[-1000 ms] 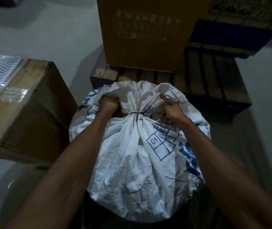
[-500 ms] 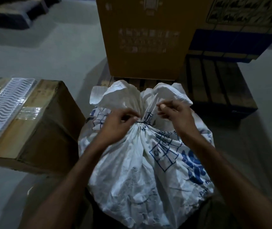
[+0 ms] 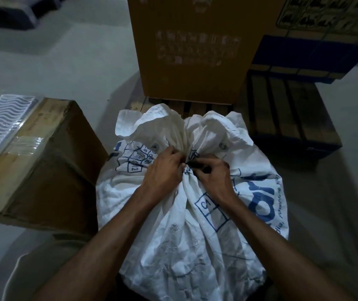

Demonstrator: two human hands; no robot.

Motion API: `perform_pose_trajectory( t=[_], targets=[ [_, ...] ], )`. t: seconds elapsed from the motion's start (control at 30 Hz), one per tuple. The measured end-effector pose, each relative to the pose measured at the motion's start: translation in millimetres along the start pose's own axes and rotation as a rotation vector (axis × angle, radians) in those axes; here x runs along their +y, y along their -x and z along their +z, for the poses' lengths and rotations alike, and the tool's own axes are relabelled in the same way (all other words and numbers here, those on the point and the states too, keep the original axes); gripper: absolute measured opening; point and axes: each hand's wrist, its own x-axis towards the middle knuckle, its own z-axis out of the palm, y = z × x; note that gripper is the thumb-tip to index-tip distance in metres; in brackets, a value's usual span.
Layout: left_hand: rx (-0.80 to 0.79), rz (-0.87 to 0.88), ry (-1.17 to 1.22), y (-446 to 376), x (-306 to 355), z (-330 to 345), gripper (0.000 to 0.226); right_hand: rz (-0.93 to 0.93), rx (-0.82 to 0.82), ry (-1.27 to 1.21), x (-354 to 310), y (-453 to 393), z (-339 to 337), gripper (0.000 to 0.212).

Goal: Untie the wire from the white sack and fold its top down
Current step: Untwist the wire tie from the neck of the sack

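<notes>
I'm at step 1, the untie: wire (image 3: 195,166) is on the neck of the sack (image 3: 186,224), top not folded yet. Sack sits dead centre, upright on the floor, w/ a taped box (image 3: 43,161) at 9 o'clock just beside it, a tall brown carton (image 3: 193,51) at 12 and a wooden pallet (image 3: 291,118) at 1–2 o'clock under that carton.

Left hand (image 3: 165,172) is closed down on the gathered cloth at the neck, fingertips pinched in at the tie. Right hand (image 3: 213,172) is curled narrow, thumb and forefinger nipping the dark wire where it shows as a short black line between both hands. Whether the twist is partly undone I can't tell; fingers cover it.

Next move, my guess: left hand pins the neck while the right unwinds the wire ends, then pulls the loop off toward 12. After that both hands need to spread the loose ruffle at 12 and roll it down outward.

Writing: blue print on sack, boxes marked "C1" and "12", plus part of a big blue word at 3 o'clock and small script starting "powere…"; rest unreadable. Carton label at 12 is blurred.
</notes>
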Motion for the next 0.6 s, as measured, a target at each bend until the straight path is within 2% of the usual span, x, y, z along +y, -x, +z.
perform_pose_trajectory(
  t=[0.2, 0.3, 0.4, 0.47, 0.53, 0.6],
  targets=[
    [-0.075, -0.09, -0.046, 3.4, 7.6, -8.5, 0.014, -0.048, -0.032, 0.208, -9.4, 8.1, 4.4, 0.022],
    [-0.045, -0.068, -0.029, 6.4, 9.7, -9.0, 0.01, -0.052, -0.02, 0.252, -17.2, 11.6, 8.2, 0.025],
    [-0.033, -0.03, -0.012, 5.4, 8.6, -10.0, 0.005, -0.038, -0.001, 0.19, -18.3, 11.9, 6.2, 0.027],
    [-0.01, -0.026, 0.048, 3.2, 4.2, -11.7, 0.003, 0.04, 0.007, 0.087, -16.6, 8.6, 0.6, 0.022],
    [0.034, -0.07, 0.168, 0.8, 0.1, -16.3, 0.01, 0.155, 0.012, -0.067, -13.1, 5.2, -7.4, 0.009],
    [0.069, -0.136, 0.327, -0.2, -4.8, -25.2, 0.011, 0.207, 0.044, -0.205, -5.9, 2.4, -15.0, 0.005]
  ],
)
